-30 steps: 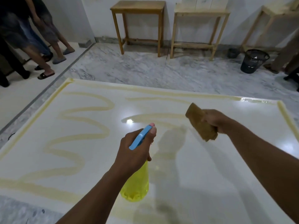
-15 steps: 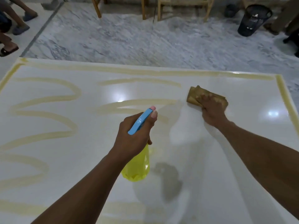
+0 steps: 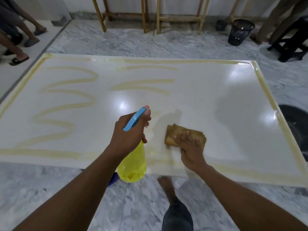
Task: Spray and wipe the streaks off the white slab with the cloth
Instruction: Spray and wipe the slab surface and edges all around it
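The white slab (image 3: 208, 90) lies flat on the marble floor, marked with yellowish streaks (image 3: 66, 90) across its left half and along its borders. My left hand (image 3: 128, 130) grips a yellow spray bottle (image 3: 133, 165) with a blue trigger head, held over the slab's near edge. My right hand (image 3: 190, 147) presses flat on a folded brown cloth (image 3: 176, 130) on the slab, right of the bottle. The slab's right half looks mostly free of streaks.
My bare foot (image 3: 166, 187) stands on the marble floor just before the slab's near edge. Wooden tables (image 3: 150, 15) and a black mesh bin (image 3: 240, 32) stand at the back. Other people's legs (image 3: 20, 39) are at the far left and far right.
My right hand lowered the cloth onto the slab, then dragged it toward me and to the left. The view tilted down and pulled back; the bottle stays gripped.
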{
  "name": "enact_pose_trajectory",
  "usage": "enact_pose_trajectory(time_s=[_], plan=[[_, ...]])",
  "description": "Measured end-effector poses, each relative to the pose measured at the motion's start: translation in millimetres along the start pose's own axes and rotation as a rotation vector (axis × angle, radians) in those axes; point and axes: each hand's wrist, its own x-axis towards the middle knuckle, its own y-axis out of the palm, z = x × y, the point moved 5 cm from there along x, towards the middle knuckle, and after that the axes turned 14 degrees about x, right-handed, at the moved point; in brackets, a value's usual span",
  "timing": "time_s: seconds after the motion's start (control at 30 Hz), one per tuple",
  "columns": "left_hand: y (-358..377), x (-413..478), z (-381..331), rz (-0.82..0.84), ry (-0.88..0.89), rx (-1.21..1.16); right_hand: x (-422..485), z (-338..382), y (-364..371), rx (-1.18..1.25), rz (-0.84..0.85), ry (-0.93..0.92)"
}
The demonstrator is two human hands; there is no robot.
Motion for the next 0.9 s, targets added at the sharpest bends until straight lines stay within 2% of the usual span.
enact_pose_trajectory(time_s=[0.07, 0.13, 0.23, 0.3, 0.37, 0.43, 0.53, 0.73, 0.9], plan=[[-11.2, -33.3, 9.7, -0.02, -0.019, -0.006, -31.6, 13.1, 17.3, 0.068, 0.062, 0.01], [-21.7, -56.5, 13.6, -0.033, -0.022, -0.014, -39.6, 33.2, 5.5, 0.188, -0.029, -0.007], [-36.4, -68.6, 9.0, -0.035, -0.019, -0.005, -26.1, 53.9, -38.6, 0.47, -0.025, 0.29], [-42.8, -64.0, 2.7, -0.034, -0.012, 0.016, -9.0, 52.8, -65.2, 0.784, -0.01, 0.485], [-46.5, -51.4, -4.5, -0.042, -0.006, 0.012, 10.3, 51.4, -86.8, 1.122, 0.003, 0.59], [-46.8, -30.5, -10.8, -0.038, 0.002, 0.008, 42.3, 41.8, -102.5, 1.254, -0.036, 0.662], [-45.0, 13.8, -19.3, -0.037, 0.004, -0.007, 113.5, 33.1, -124.7, 1.189, -0.045, 0.67], [-42.7, 127.9, -40.4, -0.014, 0.02, -0.052, 293.7, 30.8, -166.2, 0.546, -0.103, 0.413], [-34.9, 206.7, -42.4, 0.005, 0.015, -0.081, 410.3, 19.6, -157.6, 0.221, -0.088, 0.197]])
